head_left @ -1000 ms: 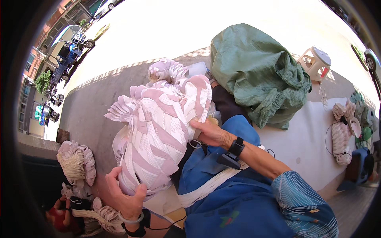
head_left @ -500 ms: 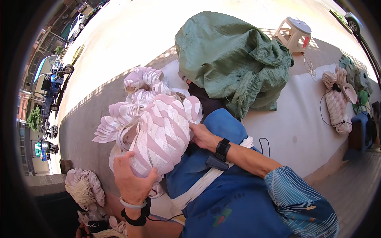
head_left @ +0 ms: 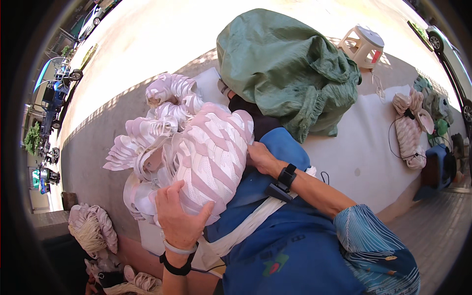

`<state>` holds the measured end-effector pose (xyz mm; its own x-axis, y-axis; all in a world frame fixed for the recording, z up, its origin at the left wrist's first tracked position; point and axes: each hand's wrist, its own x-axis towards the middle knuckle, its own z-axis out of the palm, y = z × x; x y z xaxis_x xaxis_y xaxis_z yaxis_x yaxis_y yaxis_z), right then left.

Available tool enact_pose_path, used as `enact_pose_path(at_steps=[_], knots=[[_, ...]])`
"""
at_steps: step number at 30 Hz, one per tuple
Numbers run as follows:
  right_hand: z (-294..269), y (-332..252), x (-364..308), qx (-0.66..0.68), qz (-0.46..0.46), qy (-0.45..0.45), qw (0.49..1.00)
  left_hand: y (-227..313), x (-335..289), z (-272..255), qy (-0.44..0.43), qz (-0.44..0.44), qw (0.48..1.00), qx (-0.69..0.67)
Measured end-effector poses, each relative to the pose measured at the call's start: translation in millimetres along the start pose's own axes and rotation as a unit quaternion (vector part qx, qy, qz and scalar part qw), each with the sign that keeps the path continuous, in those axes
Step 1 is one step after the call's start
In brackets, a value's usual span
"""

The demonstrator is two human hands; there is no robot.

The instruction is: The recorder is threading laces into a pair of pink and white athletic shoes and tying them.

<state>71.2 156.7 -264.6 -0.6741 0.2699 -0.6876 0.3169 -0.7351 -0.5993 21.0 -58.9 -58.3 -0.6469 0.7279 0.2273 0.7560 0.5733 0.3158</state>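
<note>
A thick stack of pink-and-white shoe uppers, nested one over another, rests by my lap. My left hand clasps its near end, thumb and fingers spread across the overlapping pieces. At the stack's right side is my right hand, its fingers curled against the edge and partly hidden behind it. More uppers of the same kind lie in a curling row beyond the stack and in a fanned-out bunch to its left. A blue apron covers my lap, with a white strip of cloth across it.
A large green woven sack stands ahead on a white sheet. Behind it is a white plastic stool. A tied bundle of uppers lies at right; another bundle with pale cords is at lower left. Vehicles stand far left.
The stack has turned slightly and shifted right in my hands. Both hands have moved a little right with it, and the whole view has shifted slightly.
</note>
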Motion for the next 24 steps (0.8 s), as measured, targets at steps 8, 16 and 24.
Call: enact_pose_path(at_steps=[8,16,24], knots=[[0,-57,-64,-0.403,-0.313,0.025,0.86,-32,-25,-17,-0.042,-0.123,0.979,-0.159],[87,-80,-137,-0.53,-0.483,-0.154,0.68,-40,-53,19,-0.128,-0.132,0.917,-0.353],[85,-53,-117,-0.663,-0.468,-0.142,0.567,-13,-47,49,-0.052,0.034,0.983,-0.173]])
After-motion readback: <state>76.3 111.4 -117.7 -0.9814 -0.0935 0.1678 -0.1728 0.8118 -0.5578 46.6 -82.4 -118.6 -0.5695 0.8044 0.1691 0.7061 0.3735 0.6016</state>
